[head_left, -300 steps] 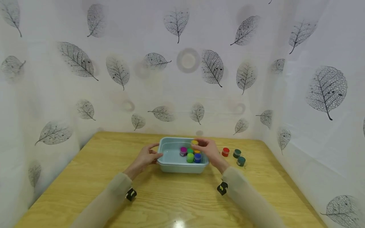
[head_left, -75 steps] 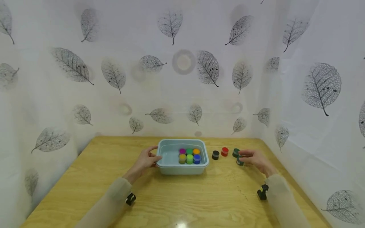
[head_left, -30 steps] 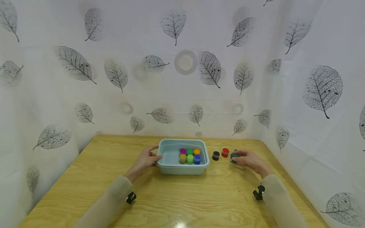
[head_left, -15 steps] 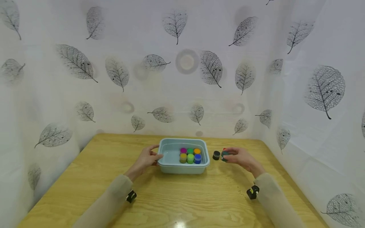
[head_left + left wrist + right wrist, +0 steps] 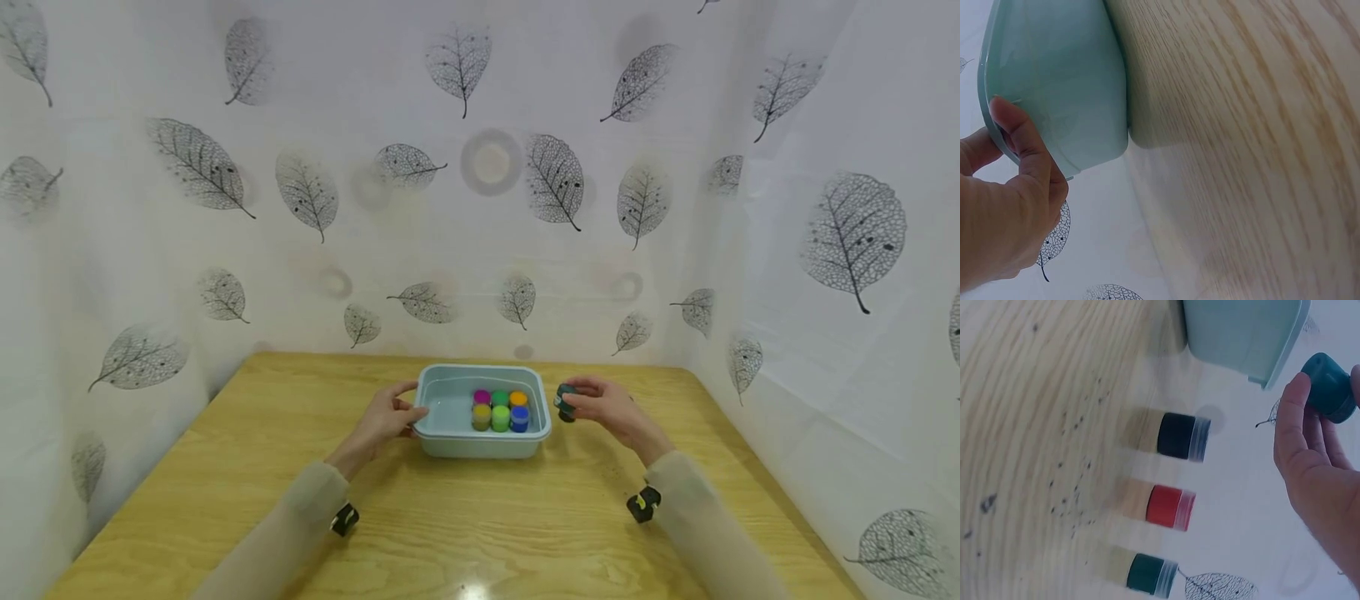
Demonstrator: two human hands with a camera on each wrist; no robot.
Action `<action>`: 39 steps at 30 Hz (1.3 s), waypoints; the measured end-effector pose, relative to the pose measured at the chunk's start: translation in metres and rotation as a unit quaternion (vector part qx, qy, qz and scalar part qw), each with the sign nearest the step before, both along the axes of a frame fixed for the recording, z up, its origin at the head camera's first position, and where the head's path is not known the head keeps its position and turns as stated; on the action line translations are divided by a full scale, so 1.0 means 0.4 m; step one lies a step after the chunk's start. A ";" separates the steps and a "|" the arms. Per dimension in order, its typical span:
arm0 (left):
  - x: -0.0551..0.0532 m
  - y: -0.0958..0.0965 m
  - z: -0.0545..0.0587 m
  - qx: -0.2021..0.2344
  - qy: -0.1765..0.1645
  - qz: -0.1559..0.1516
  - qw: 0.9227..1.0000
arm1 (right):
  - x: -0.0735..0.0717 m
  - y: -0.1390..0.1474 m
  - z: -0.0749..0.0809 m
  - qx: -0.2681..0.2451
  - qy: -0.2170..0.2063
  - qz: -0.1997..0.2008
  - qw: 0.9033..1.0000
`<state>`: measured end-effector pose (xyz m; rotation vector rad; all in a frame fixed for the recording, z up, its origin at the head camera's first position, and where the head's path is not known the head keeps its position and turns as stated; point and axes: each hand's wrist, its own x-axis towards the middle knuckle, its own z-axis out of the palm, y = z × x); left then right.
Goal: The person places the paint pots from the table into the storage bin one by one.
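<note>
My left hand (image 5: 384, 418) pinches the left rim of a light blue plastic tub (image 5: 480, 448), thumb on one side and fingers on the other. My right hand (image 5: 613, 410) holds a small teal paint jar (image 5: 1329, 387) between thumb and fingers, raised over the table just right of the tub. Inside the tub, two short rows of paint jars sit toward the right: magenta (image 5: 482, 397), green (image 5: 500, 398) and orange (image 5: 518, 399) behind, and mustard (image 5: 482, 417), light green (image 5: 501, 418) and blue (image 5: 519, 419) in front.
On the table below my right hand stand a black jar (image 5: 1175, 435), a red jar (image 5: 1165, 506) and a dark green jar (image 5: 1145, 574) in a line. Dark specks (image 5: 1065, 501) dot the wood near them. A leaf-print curtain (image 5: 480, 250) surrounds the table.
Over the last seconds my right hand took up the teal jar from the right and carried it left toward the tub. Earlier it placed the mustard jar inside. My left hand stays on the rim.
</note>
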<state>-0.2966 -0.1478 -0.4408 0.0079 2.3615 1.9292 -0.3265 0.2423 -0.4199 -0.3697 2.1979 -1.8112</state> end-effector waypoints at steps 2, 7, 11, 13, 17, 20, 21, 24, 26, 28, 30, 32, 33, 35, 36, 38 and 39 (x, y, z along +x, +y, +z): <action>0.002 0.000 -0.001 0.002 0.004 -0.001 1.000 | -0.002 -0.012 0.003 0.002 0.004 -0.001 1.000; 0.007 0.001 0.001 0.004 0.007 0.003 1.000 | -0.005 -0.046 0.013 0.019 0.018 -0.009 1.000; 0.012 0.002 0.004 0.005 0.005 0.002 1.000 | -0.005 -0.080 0.017 0.043 0.028 -0.012 0.999; 0.015 0.001 0.005 0.005 0.003 0.001 1.000 | -0.006 -0.099 0.016 0.049 0.032 -0.009 0.998; 0.018 0.001 0.006 0.004 0.004 0.003 1.000 | -0.011 -0.134 0.015 0.054 0.038 -0.001 0.998; 0.016 0.001 0.006 0.006 0.006 0.005 1.000 | -0.014 -0.160 0.017 0.059 0.036 0.000 0.998; 0.016 0.001 0.005 0.007 0.006 0.004 1.000 | -0.015 -0.168 0.017 0.062 0.037 0.002 0.997; 0.012 -0.002 0.003 0.009 0.006 0.002 1.000 | -0.016 -0.196 0.020 0.066 0.031 0.005 0.997; 0.009 -0.002 0.000 0.008 0.007 -0.001 1.000 | -0.017 -0.210 0.020 0.075 0.035 0.011 0.997; 0.005 -0.003 -0.003 0.010 0.007 0.000 1.000 | -0.020 -0.225 0.019 0.091 0.048 0.014 0.995; 0.001 -0.003 -0.004 0.012 0.009 0.001 1.000 | -0.023 -0.237 0.019 0.107 0.061 0.016 0.992; -0.001 -0.003 -0.004 0.011 0.012 -0.001 1.000 | -0.027 -0.248 0.019 0.118 0.072 0.016 0.990; -0.001 -0.003 -0.003 0.012 0.012 -0.001 1.000 | -0.028 -0.254 0.019 0.118 0.075 0.019 0.990; -0.001 -0.002 -0.002 0.010 0.012 -0.003 1.000 | -0.030 -0.264 0.019 0.118 0.078 0.025 0.990; 0.000 -0.001 -0.001 0.009 0.011 -0.004 1.000 | -0.031 -0.269 0.017 0.118 0.079 0.028 0.989; 0.001 0.000 -0.001 0.008 0.009 -0.004 1.000 | -0.035 -0.277 0.013 0.121 0.081 0.031 0.989; 0.002 0.001 -0.001 0.008 0.008 -0.005 1.000 | -0.038 -0.280 0.010 0.123 0.084 0.031 0.988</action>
